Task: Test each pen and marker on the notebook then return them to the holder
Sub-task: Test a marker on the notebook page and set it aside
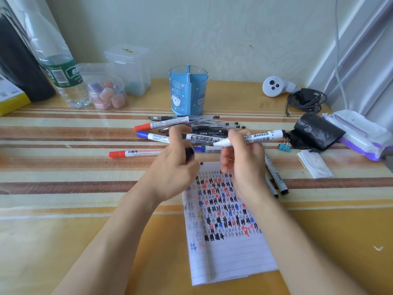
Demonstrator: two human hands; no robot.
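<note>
The white plastic whiteboard marker with a black end (255, 137) is held level in the air just above the top edge of the lined paper notebook (225, 252), its pale nib end pointing left. The right hand (242, 165) pinches its barrel near the nib. The left hand (174, 167), above the notebook's top left corner, curls its fingers round a small black cap (189, 154), apart from the nib.

So the step in hand looks like testing this marker, with the cap off and no stroke yet being made. The next move calls for tilting the nib down onto bare paper. The upper part of the page is crowded with black, red and blue hash marks, so the free lines lower down suit best.

Beyond the notebook's top edge lies a loose heap of pens and markers (191, 124). A red-capped whiteboard marker (131, 153) lies off its top left corner and two dark-ended markers (276, 179) lie along its right side. Farther beyond the heap stands the blue translucent round holder with cartoon prints (188, 90). I see no pen in it, so the returns seem still to come.
</note>
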